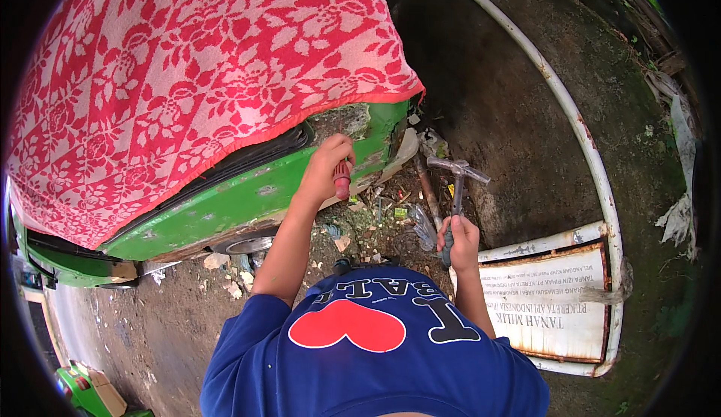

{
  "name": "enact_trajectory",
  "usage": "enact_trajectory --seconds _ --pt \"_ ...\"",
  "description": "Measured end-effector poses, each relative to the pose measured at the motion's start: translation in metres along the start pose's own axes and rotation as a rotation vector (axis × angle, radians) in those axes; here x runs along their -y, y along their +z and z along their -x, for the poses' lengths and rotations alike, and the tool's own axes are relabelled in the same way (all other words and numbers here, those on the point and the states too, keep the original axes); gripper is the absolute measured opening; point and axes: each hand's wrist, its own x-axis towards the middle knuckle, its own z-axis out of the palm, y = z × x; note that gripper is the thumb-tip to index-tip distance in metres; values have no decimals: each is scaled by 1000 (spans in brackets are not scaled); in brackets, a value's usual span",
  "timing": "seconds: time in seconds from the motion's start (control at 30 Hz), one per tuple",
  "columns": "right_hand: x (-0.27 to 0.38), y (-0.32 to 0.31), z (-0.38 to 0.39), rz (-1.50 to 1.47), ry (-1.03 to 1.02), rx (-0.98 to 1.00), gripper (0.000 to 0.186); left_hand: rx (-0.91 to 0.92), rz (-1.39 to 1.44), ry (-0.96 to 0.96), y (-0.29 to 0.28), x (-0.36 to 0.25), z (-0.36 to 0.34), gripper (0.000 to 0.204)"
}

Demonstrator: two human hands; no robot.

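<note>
My left hand (327, 168) is closed around a tool with a ribbed red handle (342, 180), like a screwdriver's. Its far end is hidden by my fingers, so its exact kind does not show. That hand is at the end of a green car body (218, 201), just by a bare, rough grey patch (342, 122) where the paint is gone. In my right hand (460, 241) is a hammer (457, 186), gripped by its dark handle. The metal hammer head points away from me, raised over the ground and apart from the car.
A red and pink floral blanket (218, 64) covers the car's upper part. To the right, a rusty white pipe frame (578, 120) with a white sign panel (548, 304) lies on the dirt. Chips and litter (368, 233) are scattered below the car. Another green vehicle (86, 391) shows lower left.
</note>
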Motion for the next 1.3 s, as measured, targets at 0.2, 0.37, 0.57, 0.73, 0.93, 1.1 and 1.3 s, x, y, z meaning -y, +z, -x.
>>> enact_trajectory --seconds 0.2,0.37,0.57,0.73,0.93,1.1,1.3 --pt "1 -24 -22 7 29 100 41 -35 -108 0 9 -8 -1 19" --pt "3 -26 -34 94 -5 128 40 -48 -133 -9 14 -13 -8 18" --pt "16 -2 -32 376 -334 217 34 -60 -141 -31 13 -12 -17 17" --pt "35 23 -35 587 -714 221 29 -127 -42 -52 11 -15 -25 14" --pt "37 12 -30 586 -475 245 29 -209 43 -88 10 -9 -20 13" --pt "26 12 -27 449 -357 271 31 -359 -208 45 5 -13 -23 7" --pt "21 19 -30 404 -287 254 32 -454 384 39 3 20 -22 12"
